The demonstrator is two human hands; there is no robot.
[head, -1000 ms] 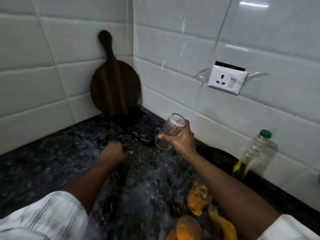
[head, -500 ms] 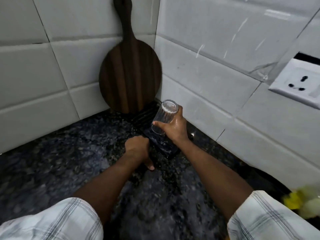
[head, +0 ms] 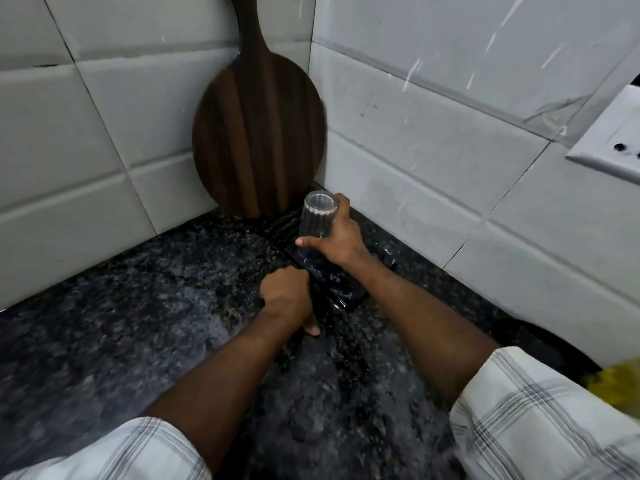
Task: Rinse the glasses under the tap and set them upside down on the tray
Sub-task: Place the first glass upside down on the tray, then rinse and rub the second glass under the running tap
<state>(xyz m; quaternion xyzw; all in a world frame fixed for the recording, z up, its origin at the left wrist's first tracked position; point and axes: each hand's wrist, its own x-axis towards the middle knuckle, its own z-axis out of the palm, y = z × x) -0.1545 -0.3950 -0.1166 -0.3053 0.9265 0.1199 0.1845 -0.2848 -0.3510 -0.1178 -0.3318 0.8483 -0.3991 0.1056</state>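
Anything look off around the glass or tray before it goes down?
Nothing wrong with the glass: it is base up in the right hand over the dark tray. Only oddities: white streaks on the right wall tiles and crumpled clear film beside the socket.
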